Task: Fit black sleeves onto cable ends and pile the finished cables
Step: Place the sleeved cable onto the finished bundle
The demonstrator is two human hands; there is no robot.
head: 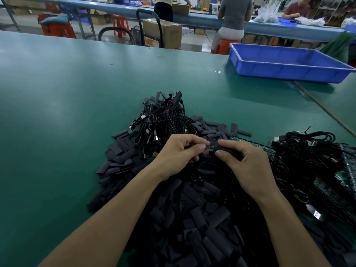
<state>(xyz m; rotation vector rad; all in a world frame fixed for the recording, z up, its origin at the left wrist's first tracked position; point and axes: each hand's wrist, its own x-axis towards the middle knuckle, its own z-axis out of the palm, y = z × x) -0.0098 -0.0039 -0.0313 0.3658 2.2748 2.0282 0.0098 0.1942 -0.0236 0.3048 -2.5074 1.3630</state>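
The green table (57, 112) fills the left of the view. Beyond its far edge stand a red stool (57, 29) and, further right, a cardboard box (163, 33).

Left of centre, a heap of loose black sleeves (119, 157) spreads over the table and runs down to the near edge, under both forearms. At the far side of this heap lies the pile of cables (165, 120) – coiled black leads with sleeved ends sticking up at the top and metal plugs showing on its left.

The left hand (176, 155) is held just above the heap with fingers curled. Its thumb and forefinger pinch the end of 1 cable at a small green circuit board (211, 148). The board's exposed part sits between the 2 hands.

Directly right of the board, 1 black sleeve (230, 152) meets it end to end. How far the board sits inside the sleeve cannot be told. The right hand (250, 166) grasps this sleeve between thumb and forefinger, the other fingers curled beneath.

Behind the right hand, a row of green boards (256, 145) lies on the table. Right of it sits a tangle of black cables (308, 151), with 1 USB plug (316, 214) lying at its near side.

At the far right stands a blue tray (279, 72) – well apart from the hands. Behind it, a seated person (233, 16) faces a long bench.
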